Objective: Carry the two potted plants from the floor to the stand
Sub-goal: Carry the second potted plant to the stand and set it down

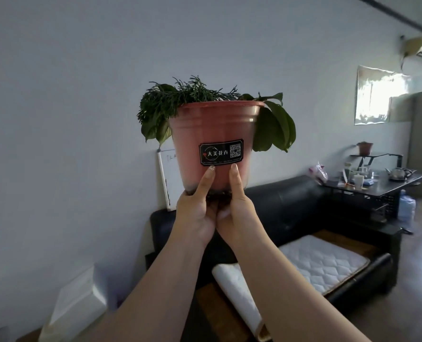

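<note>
I hold a red-brown plastic pot (213, 129) with dark green leaves up high in front of the wall, at the centre of the head view. A black label with a QR code faces me. My left hand (197, 208) and my right hand (239, 206) cup the pot's base from below, side by side, fingers reaching up its front. A second small potted plant (365, 148) stands far right on a dark stand (375, 157) above the table.
A black leather sofa (291, 208) with white quilted cushions (325, 260) lies below and to the right. A whiteboard (166, 178) leans on the wall behind the pot. A dark table (377, 185) with cups and a kettle stands far right. White boxes (79, 302) sit lower left.
</note>
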`<state>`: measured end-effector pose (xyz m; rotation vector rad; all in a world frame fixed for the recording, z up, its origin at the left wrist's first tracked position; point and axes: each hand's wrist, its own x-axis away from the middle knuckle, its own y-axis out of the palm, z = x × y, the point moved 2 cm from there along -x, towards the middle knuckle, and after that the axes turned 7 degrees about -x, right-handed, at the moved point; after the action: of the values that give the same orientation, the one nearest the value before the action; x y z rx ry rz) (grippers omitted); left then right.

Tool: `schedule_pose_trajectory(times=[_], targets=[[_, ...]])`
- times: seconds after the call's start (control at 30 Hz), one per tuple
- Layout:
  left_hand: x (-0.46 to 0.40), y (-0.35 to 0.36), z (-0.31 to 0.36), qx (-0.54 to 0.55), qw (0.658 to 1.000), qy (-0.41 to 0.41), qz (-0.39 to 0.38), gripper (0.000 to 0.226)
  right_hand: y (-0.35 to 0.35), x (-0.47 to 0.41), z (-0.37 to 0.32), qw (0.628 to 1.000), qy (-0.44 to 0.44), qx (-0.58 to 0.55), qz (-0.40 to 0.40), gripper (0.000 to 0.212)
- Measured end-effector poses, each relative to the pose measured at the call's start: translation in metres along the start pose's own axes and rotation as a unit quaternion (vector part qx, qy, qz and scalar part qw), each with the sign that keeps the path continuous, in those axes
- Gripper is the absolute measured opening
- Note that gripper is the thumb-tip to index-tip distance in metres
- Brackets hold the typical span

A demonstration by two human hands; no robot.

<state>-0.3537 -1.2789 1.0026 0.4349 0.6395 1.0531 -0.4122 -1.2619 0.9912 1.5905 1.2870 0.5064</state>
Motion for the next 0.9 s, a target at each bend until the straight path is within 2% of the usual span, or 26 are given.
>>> schedule_pose_trajectory(times=[0.1,0.23,0.37,0.5,0.6,0.9], targets=[[-0.052,0.002,-0.033,0.012,1.0,-0.011,0.002,0.02,-0.03,-0.052,-0.011,1.0,-0.002,-0.003,-0.011,0.052],[-0.116,0.01,-0.071,0.023,0.999,-0.022,0.006,0.031,-0.064,-0.117,-0.027,1.0,0.006,-0.006,-0.01,0.063],[-0.181,0.022,-0.103,0.025,0.999,-0.032,0.009,0.02,-0.09,-0.181,-0.047,1.0,-0.008,-0.012,0.004,0.075],[-0.237,0.032,-0.13,0.033,0.999,-0.037,0.01,0.015,-0.112,-0.237,-0.063,1.0,-0.011,-0.006,0.005,0.059],[-0.292,0.039,-0.153,0.041,0.998,-0.043,-0.005,0.014,-0.13,-0.291,-0.077,1.0,-0.017,0.0,0.01,0.054],[-0.424,0.063,-0.212,0.059,0.995,-0.058,-0.051,0.01,-0.178,-0.42,-0.113,0.997,-0.069,-0.003,0.015,0.073]])
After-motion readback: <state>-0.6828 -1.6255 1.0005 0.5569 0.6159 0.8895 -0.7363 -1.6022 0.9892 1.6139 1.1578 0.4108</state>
